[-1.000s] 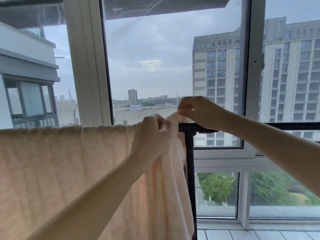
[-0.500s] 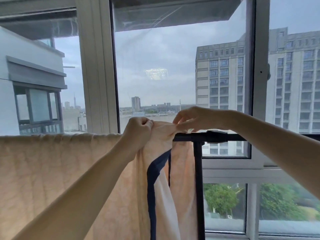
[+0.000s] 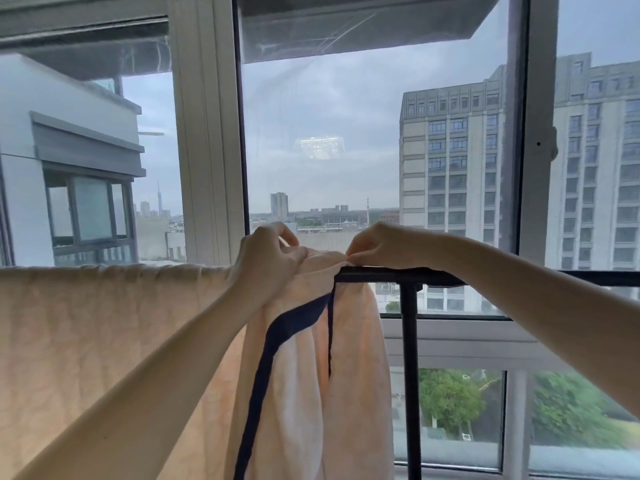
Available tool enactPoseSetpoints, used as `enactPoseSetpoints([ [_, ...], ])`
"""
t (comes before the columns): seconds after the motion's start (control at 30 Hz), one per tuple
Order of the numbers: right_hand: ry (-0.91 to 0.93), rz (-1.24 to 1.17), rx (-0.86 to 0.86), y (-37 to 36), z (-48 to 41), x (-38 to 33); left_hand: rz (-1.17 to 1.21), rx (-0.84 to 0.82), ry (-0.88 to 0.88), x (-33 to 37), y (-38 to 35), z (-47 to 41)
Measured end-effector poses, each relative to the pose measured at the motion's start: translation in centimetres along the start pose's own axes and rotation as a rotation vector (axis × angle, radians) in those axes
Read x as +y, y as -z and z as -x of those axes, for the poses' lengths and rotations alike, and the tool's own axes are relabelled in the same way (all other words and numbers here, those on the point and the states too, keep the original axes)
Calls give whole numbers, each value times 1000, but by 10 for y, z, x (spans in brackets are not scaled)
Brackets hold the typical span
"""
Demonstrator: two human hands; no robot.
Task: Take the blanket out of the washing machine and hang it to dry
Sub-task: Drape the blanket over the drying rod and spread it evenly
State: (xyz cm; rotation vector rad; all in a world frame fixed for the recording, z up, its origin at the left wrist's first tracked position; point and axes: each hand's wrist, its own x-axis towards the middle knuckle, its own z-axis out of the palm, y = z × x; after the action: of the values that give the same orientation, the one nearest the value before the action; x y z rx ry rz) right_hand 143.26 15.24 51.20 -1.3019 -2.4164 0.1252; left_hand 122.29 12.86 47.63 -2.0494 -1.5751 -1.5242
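Soft, likely damp-heavy blanket on rail
Gripping bunch with left hand, pinching edge at 3 o'clock with right hand; best held there.

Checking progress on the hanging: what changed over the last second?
The left hand and right hand moved apart along the rail, opening the bunched end of the blanket, so its navy edge now shows, hanging below. Both hands kept pinching the top of the blanket. The rest of the blanket stayed draped over the rail.
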Motion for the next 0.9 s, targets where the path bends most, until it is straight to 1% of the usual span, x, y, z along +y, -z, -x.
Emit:
enactPoseSetpoints([
  [0.1, -154, -88, -145, -1, -6, -3, -27, -10, -46, -4, 2, -2],
  [0.23, -205, -181, -157, -1, -14, -1, -6, -42, -81, -2, 4, -5],
  [0.33, -254, -324, -87, 3, -20, 6, 28, -74, -74, 0, 5, -7],
  [0.4, -268, -450, 19, 9, -25, 8, 10, -127, -67, 4, 3, -7],
  [0.47, -229, -498, 146, 20, -32, 8, -71, -184, -93, 9, 2, -5],
  [0.5, -207, -490, 209, 27, -35, 9, -124, -209, -119, 12, 2, -5],
  [0.57, -185, -374, 294, 38, -37, 14, -161, -239, -149, 16, -1, -7],
  [0.6, -175, -292, 284, 40, -37, 18, -137, -227, -136, 18, -3, -7],
  [0.63, -168, -216, 236, 40, -37, 21, -117, -202, -112, 19, -4, -5],
  [0.67, -163, -161, 168, 37, -35, 25, -129, -163, -97, 20, -5, -3],
  [0.7, -156, -124, 94, 33, -32, 27, -197, -114, -110, 20, -6, 2],
  [0.73, -131, -100, 37, 29, -28, 27, -301, -71, -152, 19, -8, 7],
  [0.77, -85, -81, 16, 26, -24, 28, -392, -30, -219, 18, -10, 14],
  [0.8, -27, -68, 33, 24, -20, 27, -434, 3, -305, 17, -12, 21],
  [0.83, 26, -69, 70, 24, -16, 25, -427, 11, -397, 18, -13, 26],
  [0.9, 89, -118, 105, 25, -6, 19, -380, -37, -524, 21, -15, 36],
])
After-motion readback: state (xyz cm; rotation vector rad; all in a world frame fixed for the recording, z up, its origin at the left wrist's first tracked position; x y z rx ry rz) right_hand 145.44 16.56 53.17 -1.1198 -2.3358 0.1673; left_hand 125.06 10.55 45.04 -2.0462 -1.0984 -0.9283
